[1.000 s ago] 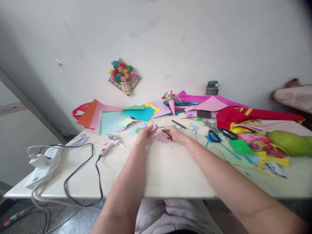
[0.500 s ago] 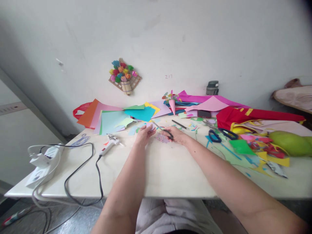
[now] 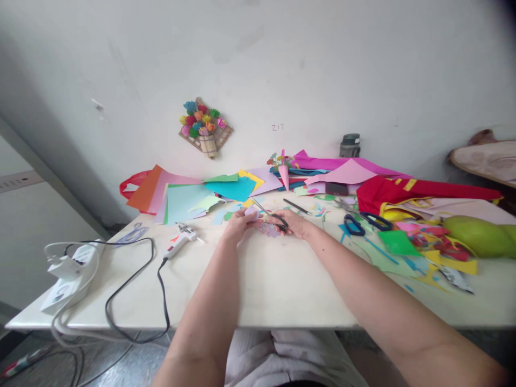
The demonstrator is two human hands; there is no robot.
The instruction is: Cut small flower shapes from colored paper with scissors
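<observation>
Between the fingers of my left hand (image 3: 238, 224) is a small piece of lilac paper (image 3: 251, 212). My right hand (image 3: 296, 223) is closed around the dark handles of a pair of scissors (image 3: 279, 219), whose thin blades point up and to the left, close by the lilac piece. Whether the blades touch the paper I cannot tell. Under and between both hands lies a heap of lilac paper scraps (image 3: 271, 231). A black pen (image 3: 297, 206) rests just beyond my right hand.
A glue gun (image 3: 181, 242) with its cord lies left, near a white power strip (image 3: 72, 274). Coloured paper sheets (image 3: 189, 199) line the back beside a pink paper cone (image 3: 284, 176). At right are blue-handled scissors (image 3: 355, 224), scraps, red cloth (image 3: 427, 191) and a green fruit (image 3: 471, 236).
My hands have come slightly closer together. The lilac piece in my left hand has shifted a little to the right and turned, and the scissors have tilted a little.
</observation>
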